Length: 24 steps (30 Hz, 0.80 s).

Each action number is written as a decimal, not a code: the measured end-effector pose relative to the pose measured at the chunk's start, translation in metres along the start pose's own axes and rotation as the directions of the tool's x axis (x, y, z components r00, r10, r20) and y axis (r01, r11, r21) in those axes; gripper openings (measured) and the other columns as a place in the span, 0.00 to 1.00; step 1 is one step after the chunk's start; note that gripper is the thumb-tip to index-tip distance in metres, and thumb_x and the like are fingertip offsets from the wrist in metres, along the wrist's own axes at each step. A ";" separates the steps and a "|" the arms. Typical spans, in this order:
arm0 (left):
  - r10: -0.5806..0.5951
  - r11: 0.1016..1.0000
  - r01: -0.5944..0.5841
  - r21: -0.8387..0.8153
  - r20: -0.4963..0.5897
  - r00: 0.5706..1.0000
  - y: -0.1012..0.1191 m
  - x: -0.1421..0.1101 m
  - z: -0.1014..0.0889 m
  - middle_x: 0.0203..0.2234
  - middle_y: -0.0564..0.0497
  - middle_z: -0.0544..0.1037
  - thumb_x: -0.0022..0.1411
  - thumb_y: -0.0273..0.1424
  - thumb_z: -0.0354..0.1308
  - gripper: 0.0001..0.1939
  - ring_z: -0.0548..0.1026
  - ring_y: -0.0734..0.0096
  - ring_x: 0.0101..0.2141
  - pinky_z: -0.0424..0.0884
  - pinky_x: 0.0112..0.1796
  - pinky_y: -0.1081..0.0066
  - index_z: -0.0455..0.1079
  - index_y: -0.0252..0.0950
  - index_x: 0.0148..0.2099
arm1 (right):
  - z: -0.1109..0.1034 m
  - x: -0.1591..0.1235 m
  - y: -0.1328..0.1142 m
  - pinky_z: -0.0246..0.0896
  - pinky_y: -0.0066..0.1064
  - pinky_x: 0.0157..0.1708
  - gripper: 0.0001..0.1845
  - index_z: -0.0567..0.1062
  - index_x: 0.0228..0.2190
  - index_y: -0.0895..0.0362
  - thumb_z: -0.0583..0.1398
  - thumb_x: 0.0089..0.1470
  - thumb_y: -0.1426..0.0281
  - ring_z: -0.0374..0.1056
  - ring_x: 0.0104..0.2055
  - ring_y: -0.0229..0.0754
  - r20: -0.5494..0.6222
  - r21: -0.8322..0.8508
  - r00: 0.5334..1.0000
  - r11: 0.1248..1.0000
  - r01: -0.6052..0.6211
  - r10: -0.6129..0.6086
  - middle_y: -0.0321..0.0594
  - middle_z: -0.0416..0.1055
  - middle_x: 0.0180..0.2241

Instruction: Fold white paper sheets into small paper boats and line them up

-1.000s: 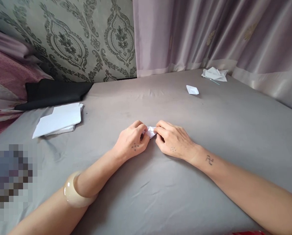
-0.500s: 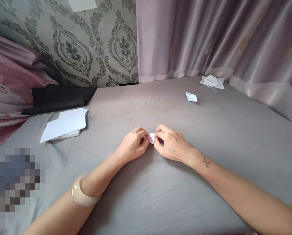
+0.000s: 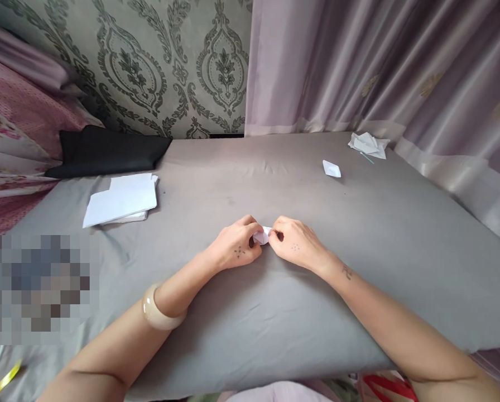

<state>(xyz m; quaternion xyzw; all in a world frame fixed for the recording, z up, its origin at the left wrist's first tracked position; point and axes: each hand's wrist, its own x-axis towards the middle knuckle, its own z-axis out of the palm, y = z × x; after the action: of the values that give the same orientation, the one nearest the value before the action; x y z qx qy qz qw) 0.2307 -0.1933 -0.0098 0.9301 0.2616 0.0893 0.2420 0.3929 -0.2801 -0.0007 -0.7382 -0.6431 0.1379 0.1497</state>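
A small piece of folded white paper [image 3: 262, 235] is held between my two hands, low over the grey cloth surface. My left hand [image 3: 238, 243] grips its left side, thumb and fingers curled around it. On the right side, the thumb and fingertips of my right hand [image 3: 296, 244] pinch the paper's edge. Fingers cover part of the paper, so its full shape is hidden. Farther back on the right lies another folded white paper piece [image 3: 331, 168], shaped like a small boat.
White paper sheets [image 3: 124, 198] are stacked at the left, in front of a folded black cloth [image 3: 111, 151]. Several folded papers [image 3: 369, 145] lie at the back right beside a thin greenish stick [image 3: 366, 157]. A yellow strip [image 3: 4, 381] is at the lower left. Curtains [image 3: 317, 67] border the back.
The view has tilted down and shifted slightly left. My left hand's fingers have opened a little wider around the paper, and more of its folded face shows. The right hand still pinches it.
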 end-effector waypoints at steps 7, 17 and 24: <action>0.043 0.999 -0.043 0.023 -0.010 0.999 -0.005 0.001 0.002 0.40 0.48 0.73 0.58 0.30 0.52 0.12 0.73 0.71 0.30 0.66 0.26 0.74 0.71 0.39 0.44 | -0.003 -0.010 0.009 0.56 0.28 0.33 0.08 0.74 0.37 0.53 0.57 0.54 0.72 0.69 0.35 0.35 0.050 0.089 0.995 0.993 0.082 -0.087 0.35 0.72 0.40; -0.087 0.944 0.043 -0.328 -0.121 0.989 -0.016 0.006 0.010 0.35 0.50 0.75 0.63 0.35 0.55 0.07 0.73 0.72 0.31 0.69 0.33 0.72 0.72 0.39 0.40 | 0.015 0.000 0.011 0.61 0.30 0.32 0.08 0.74 0.28 0.54 0.60 0.56 0.64 0.67 0.31 0.36 -0.124 0.315 0.992 0.949 0.025 0.015 0.36 0.72 0.34; -0.168 0.429 0.085 -0.899 0.013 0.986 -0.012 0.010 0.002 0.36 0.48 0.77 0.55 0.36 0.66 0.15 0.76 0.67 0.37 0.75 0.38 0.67 0.71 0.34 0.41 | 0.007 0.002 0.015 0.66 0.31 0.35 0.10 0.75 0.28 0.54 0.62 0.53 0.61 0.69 0.33 0.38 -0.244 0.636 0.970 0.755 0.157 0.003 0.39 0.73 0.36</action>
<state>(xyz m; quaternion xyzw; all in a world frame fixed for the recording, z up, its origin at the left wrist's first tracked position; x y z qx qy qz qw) 0.2344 -0.1797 -0.0178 0.6342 0.2525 0.2321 0.6930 0.4044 -0.2799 -0.0129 -0.6236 -0.5631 0.2601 0.4758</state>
